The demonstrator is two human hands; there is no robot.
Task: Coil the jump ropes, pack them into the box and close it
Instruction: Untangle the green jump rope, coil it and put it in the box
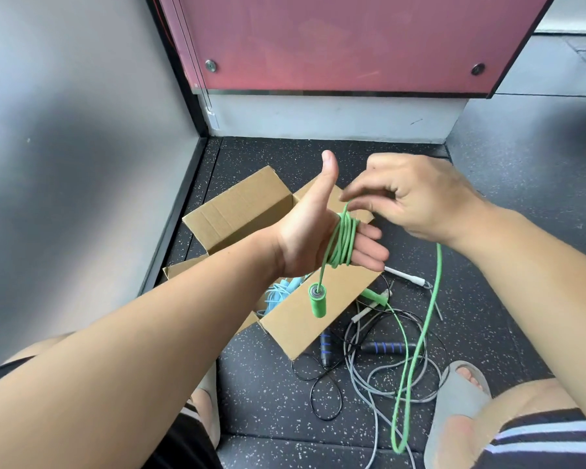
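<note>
The thin green plastic jump rope (344,243) lies in loops around the straight fingers of the left hand (313,231), at frame centre. The right hand (416,198) pinches it; its green cylindrical handle (317,302) dangles below.

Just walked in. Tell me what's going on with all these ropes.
A person has a green jump rope wound in several turns around the left hand, held flat with the thumb up. The right hand pinches the rope just above the coil. One green handle dangles below, and a long loose stretch trails to the floor. The cardboard box stands open with a light blue rope inside. A rope with blue-striped handles and a grey rope lie tangled beside it.
</note>
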